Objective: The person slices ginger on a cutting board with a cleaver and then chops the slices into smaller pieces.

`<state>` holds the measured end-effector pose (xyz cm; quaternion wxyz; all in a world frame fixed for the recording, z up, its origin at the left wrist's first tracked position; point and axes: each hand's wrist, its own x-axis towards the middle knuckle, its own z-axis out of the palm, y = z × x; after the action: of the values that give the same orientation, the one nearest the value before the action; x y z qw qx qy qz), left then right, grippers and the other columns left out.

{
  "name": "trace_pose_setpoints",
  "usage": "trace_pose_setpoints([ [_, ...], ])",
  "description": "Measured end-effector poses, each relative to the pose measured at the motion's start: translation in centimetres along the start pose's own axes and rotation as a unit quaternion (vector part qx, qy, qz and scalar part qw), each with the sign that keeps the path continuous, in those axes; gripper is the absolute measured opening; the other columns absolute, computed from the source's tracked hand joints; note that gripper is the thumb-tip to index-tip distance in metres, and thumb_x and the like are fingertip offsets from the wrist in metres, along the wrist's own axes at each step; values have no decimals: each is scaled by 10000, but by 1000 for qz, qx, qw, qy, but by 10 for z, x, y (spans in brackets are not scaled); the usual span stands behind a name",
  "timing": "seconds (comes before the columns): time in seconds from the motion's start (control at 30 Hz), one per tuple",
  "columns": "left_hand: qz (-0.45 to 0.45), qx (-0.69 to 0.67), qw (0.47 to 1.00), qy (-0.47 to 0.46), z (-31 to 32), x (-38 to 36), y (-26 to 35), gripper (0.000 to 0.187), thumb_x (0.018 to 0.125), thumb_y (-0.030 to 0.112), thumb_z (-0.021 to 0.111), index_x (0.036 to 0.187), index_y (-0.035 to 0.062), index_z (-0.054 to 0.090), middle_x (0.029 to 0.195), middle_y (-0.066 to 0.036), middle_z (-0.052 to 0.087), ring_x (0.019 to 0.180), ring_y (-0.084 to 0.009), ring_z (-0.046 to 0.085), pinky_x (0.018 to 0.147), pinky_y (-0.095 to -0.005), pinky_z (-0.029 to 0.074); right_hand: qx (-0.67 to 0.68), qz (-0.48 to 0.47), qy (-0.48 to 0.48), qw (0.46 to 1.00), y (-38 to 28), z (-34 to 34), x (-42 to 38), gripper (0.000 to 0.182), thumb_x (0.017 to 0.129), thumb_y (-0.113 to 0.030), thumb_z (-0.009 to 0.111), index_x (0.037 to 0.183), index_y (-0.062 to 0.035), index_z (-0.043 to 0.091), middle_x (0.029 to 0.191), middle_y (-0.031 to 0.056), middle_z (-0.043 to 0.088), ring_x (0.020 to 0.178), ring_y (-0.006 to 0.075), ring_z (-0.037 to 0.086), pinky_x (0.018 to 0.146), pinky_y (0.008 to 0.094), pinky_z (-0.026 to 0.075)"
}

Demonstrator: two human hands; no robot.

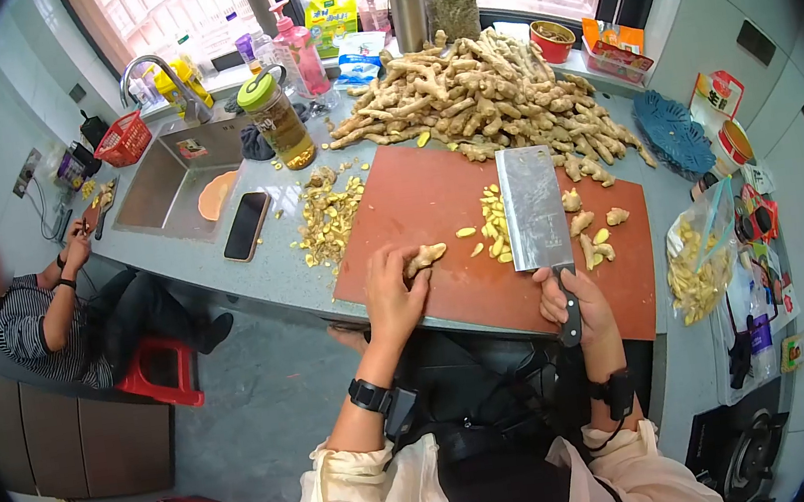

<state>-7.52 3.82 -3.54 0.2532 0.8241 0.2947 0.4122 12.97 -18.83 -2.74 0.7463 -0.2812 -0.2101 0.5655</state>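
My left hand (395,290) is closed around a piece of ginger (425,259) at the left part of the reddish-brown cutting board (397,206). In my right hand (574,305) is the black handle of a cleaver (533,205), its broad blade pointing away from me over the board. Left of the blade lie several yellow ginger slices (495,224). To its right are small ginger chunks (581,223) and a few more slices. Behind the board rises a large heap of whole ginger (483,91), partly overlapping its far edge.
Ginger scraps (332,209) lie left of the board, near a phone (247,227) and a green-lidded jar (276,121). A sink (149,197) is further left. At right stand a bag of slices (699,260) and a blue dish (674,132). Another person (48,314) sits at far left.
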Motion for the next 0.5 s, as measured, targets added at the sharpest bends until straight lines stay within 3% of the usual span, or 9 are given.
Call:
trace_pose_setpoints([
  [0.2, -4, -30, 999, -19, 5, 0, -3, 292, 798, -10, 770, 1076, 47, 702, 1189, -137, 640, 1100, -342, 630, 894, -411, 541, -13, 4, 5, 1000, 0, 0, -1, 384, 1088, -276, 533, 1242, 73, 569, 726, 15, 545, 562, 110, 500, 567, 274, 406],
  [0.3, 37, -23, 999, 19, 7, -2, -4, 293, 805, -29, 758, 1081, 55, 710, 1230, -134, 646, 1110, -339, 635, 892, -412, 544, -32, -5, 18, 999, 1, 1, -1, 405, 1091, -285, 515, 1244, 84, 585, 713, 10, 544, 517, 102, 467, 531, 275, 367],
  [0.5, 53, -8, 998, 15, 4, -4, 0, 243, 846, 8, 745, 1077, 78, 712, 1198, -73, 670, 1115, -320, 635, 919, -433, 525, -37, 5, 13, 999, 0, 2, -3, 392, 1089, -270, 534, 1239, 90, 566, 727, 19, 548, 554, 106, 494, 568, 268, 407],
])
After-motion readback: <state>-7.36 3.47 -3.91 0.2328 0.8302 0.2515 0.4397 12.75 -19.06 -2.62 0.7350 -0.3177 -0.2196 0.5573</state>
